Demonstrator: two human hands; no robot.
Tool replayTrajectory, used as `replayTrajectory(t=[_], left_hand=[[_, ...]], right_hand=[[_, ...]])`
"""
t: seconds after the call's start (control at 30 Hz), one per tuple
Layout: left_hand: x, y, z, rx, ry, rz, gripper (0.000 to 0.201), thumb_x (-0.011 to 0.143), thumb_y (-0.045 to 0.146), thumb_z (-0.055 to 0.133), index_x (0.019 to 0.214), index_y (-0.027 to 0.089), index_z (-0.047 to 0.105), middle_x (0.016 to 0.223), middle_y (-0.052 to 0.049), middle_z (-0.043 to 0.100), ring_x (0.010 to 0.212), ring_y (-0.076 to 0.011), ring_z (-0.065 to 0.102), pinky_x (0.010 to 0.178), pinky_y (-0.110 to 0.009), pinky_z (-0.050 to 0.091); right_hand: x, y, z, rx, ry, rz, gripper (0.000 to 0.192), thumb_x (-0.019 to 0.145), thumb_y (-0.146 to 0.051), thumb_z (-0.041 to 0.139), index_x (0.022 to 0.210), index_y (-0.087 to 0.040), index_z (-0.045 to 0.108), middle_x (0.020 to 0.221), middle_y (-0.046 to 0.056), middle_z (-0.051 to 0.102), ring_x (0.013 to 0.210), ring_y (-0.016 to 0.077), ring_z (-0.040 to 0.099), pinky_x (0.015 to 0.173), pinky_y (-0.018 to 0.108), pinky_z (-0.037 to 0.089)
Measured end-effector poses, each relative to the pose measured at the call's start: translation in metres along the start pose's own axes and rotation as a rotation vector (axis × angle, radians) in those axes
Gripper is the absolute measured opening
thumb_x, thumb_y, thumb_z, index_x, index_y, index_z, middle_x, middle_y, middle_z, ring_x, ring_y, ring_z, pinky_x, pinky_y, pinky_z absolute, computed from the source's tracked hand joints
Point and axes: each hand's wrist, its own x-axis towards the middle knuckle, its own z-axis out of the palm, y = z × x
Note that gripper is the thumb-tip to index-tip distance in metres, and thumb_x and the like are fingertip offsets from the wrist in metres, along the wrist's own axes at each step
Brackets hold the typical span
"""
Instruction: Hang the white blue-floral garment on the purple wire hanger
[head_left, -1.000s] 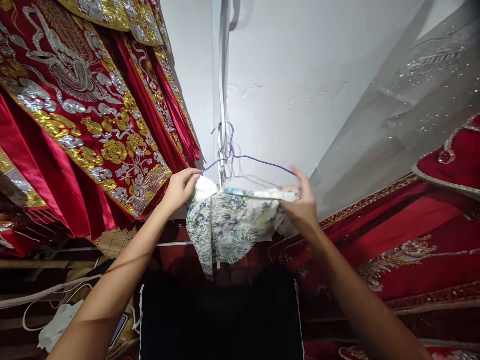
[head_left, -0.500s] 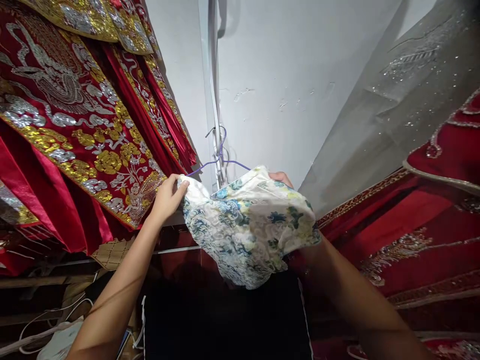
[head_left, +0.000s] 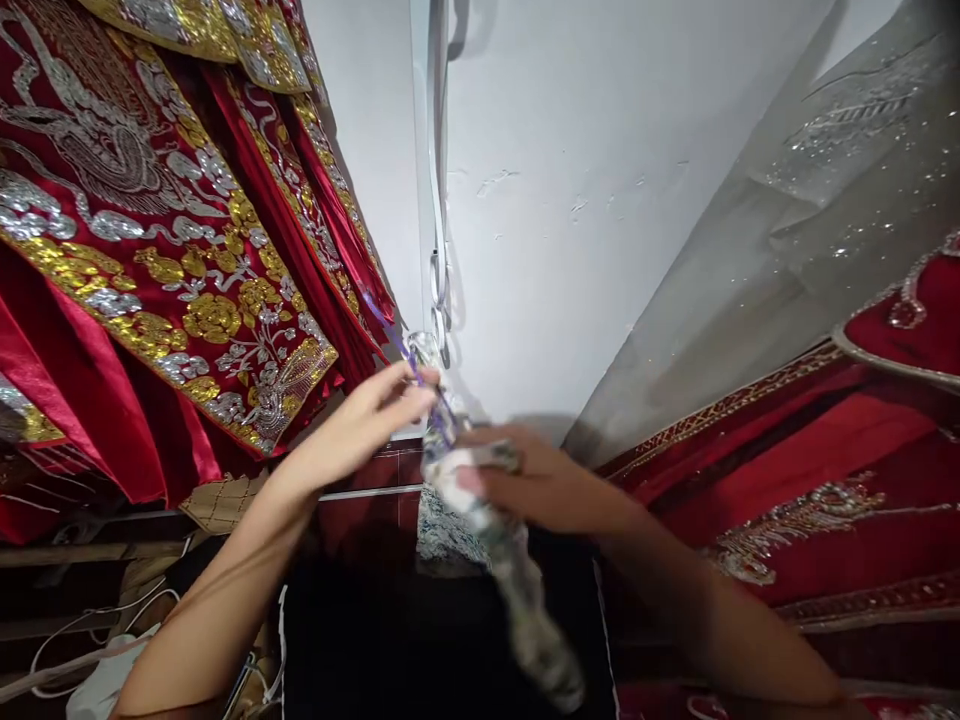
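A floral garment [head_left: 454, 535], white with blue, green and yellow print, hangs bunched and blurred in front of my body. My right hand [head_left: 536, 475] is closed around its upper part, and a loose end trails down to the right. A thin purple clothes hanger [head_left: 382, 318] slants from upper left into the cloth. My left hand [head_left: 367, 425] pinches this hanger with thumb and fingers beside the garment's top. Cloth and fingers hide the hanger's lower part.
To the left hang red garments [head_left: 217, 320] with gold and silver sequins. A pale metal post [head_left: 429, 150] runs up the white wall [head_left: 570, 260]. On the right are a sheer sparkling cloth [head_left: 810, 230] and red beaded garments [head_left: 810, 430]. White cables [head_left: 97, 625] lie lower left.
The garment has turned from spread out between both hands to bunched edge-on. The hanger has come away from the post and tilted. My hands have moved closer together.
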Motion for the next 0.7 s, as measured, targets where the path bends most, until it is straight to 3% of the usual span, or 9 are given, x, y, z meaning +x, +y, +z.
replayTrajectory(t=[0.07, 0.13, 0.23, 0.3, 0.37, 0.43, 0.5, 0.6, 0.7], left_hand=[[-0.008, 0.003, 0.016, 0.11, -0.05, -0.078, 0.017, 0.089, 0.033, 0.054, 0.098, 0.021, 0.062, 0.101, -0.006, 0.066, 0.093, -0.0221, 0.062, 0.083, -0.034, 0.052], [-0.019, 0.002, 0.023, 0.236, -0.073, -0.111, 0.01, 0.086, 0.024, 0.05, 0.089, 0.021, 0.059, 0.094, -0.004, 0.064, 0.089, -0.0212, 0.061, 0.081, -0.032, 0.051], [-0.04, 0.004, 0.012, 0.363, -0.132, -0.107, 0.016, 0.086, 0.019, 0.047, 0.093, 0.022, 0.06, 0.095, -0.003, 0.065, 0.09, -0.0207, 0.061, 0.084, -0.03, 0.05], [-0.055, 0.008, -0.005, 0.396, -0.208, -0.094, 0.018, 0.091, 0.022, 0.046, 0.097, 0.024, 0.063, 0.098, -0.003, 0.067, 0.091, -0.0202, 0.063, 0.085, -0.029, 0.05], [-0.066, 0.012, -0.024, 0.393, -0.253, -0.086, 0.022, 0.097, 0.027, 0.043, 0.1, 0.026, 0.065, 0.094, -0.002, 0.07, 0.086, -0.0189, 0.065, 0.08, -0.027, 0.051], [-0.067, 0.011, -0.039, 0.41, -0.164, -0.08, 0.024, 0.099, 0.033, 0.042, 0.102, 0.027, 0.065, 0.085, -0.001, 0.07, 0.071, -0.0167, 0.064, 0.069, -0.026, 0.051], [-0.058, 0.003, -0.051, 0.471, 0.052, -0.045, 0.022, 0.098, 0.037, 0.046, 0.1, 0.025, 0.065, 0.077, 0.001, 0.069, 0.062, -0.0153, 0.061, 0.062, -0.025, 0.049], [-0.027, -0.013, -0.061, 0.589, 0.376, 0.062, 0.022, 0.093, 0.041, 0.056, 0.09, 0.021, 0.066, 0.078, -0.001, 0.07, 0.069, -0.0169, 0.064, 0.067, -0.026, 0.048], [0.014, -0.02, -0.066, 0.71, 0.53, 0.156, 0.025, 0.091, 0.042, 0.058, 0.086, 0.02, 0.068, 0.083, -0.003, 0.073, 0.072, -0.0178, 0.065, 0.07, -0.027, 0.047]], right_hand=[[0.003, 0.012, 0.024, -0.162, -0.063, -0.073, 0.029, 0.097, -0.04, 0.053, 0.078, -0.022, 0.065, 0.067, 0.0, 0.063, 0.059, 0.0147, 0.055, 0.06, 0.03, 0.046], [0.007, 0.033, 0.032, -0.271, -0.002, -0.179, 0.026, 0.097, -0.039, 0.055, 0.082, -0.022, 0.067, 0.073, 0.003, 0.067, 0.067, 0.0178, 0.06, 0.068, 0.033, 0.049], [0.014, 0.07, 0.01, -0.349, 0.252, -0.199, 0.019, 0.09, -0.04, 0.066, 0.096, -0.023, 0.07, 0.092, 0.008, 0.071, 0.089, 0.024, 0.064, 0.08, 0.038, 0.051], [0.016, 0.09, -0.013, -0.385, 0.413, -0.129, 0.034, 0.083, -0.043, 0.072, 0.111, -0.024, 0.068, 0.114, 0.011, 0.068, 0.111, 0.0293, 0.059, 0.094, 0.043, 0.049], [0.015, 0.102, -0.032, -0.312, 0.379, -0.012, 0.037, 0.084, -0.046, 0.069, 0.115, -0.025, 0.068, 0.123, 0.009, 0.066, 0.118, 0.0303, 0.057, 0.097, 0.044, 0.047], [0.011, 0.106, -0.042, -0.142, 0.233, 0.132, 0.03, 0.089, -0.05, 0.062, 0.098, -0.023, 0.071, 0.102, 0.005, 0.071, 0.098, 0.0261, 0.064, 0.084, 0.037, 0.052], [0.007, 0.104, -0.045, 0.056, 0.196, 0.239, 0.035, 0.089, -0.054, 0.061, 0.08, -0.021, 0.068, 0.077, 0.002, 0.069, 0.071, 0.0197, 0.064, 0.064, 0.03, 0.05], [0.009, 0.094, -0.047, 0.294, 0.387, 0.252, 0.038, 0.081, -0.057, 0.07, 0.078, -0.019, 0.066, 0.067, 0.001, 0.066, 0.057, 0.016, 0.059, 0.052, 0.027, 0.045], [0.027, 0.084, -0.057, 0.411, 0.599, 0.182, 0.039, 0.076, -0.058, 0.074, 0.08, -0.02, 0.068, 0.073, 0.004, 0.07, 0.064, 0.0196, 0.065, 0.057, 0.029, 0.051]])
